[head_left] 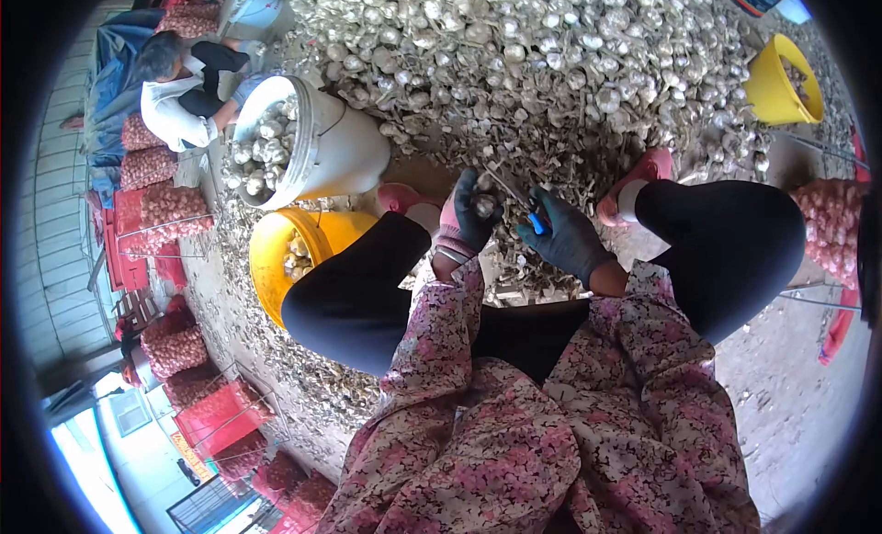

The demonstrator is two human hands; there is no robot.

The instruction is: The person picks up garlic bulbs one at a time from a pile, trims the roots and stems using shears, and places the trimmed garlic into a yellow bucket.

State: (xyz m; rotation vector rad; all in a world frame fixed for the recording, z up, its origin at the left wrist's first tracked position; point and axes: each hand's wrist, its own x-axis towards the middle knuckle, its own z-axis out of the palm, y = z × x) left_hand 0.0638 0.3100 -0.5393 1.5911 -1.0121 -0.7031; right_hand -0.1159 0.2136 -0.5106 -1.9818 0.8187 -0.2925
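The left hand [470,219], gloved, was curled round a garlic bulb [484,205], holding it above the floor [790,424] between the person's spread legs, while the gloved right hand [570,237] was closed on a blue-handled cutter [538,223]. The blade pointed up towards the left fingers; knife or shears, it was too small to tell, nor could one see whether it met the bulb. The likeliest mishap was a cut: with blade and fingers so near, a slip on the dry skin could have driven the edge into the glove. A loose hold might also have let the bulb drop into the scraps below. The heap [551,56] spread towards the floor's far edge. The yellow bucket [268,267] stood close beside the left leg [354,290], where a careless knee could have knocked it and spilled the bulbs inside.
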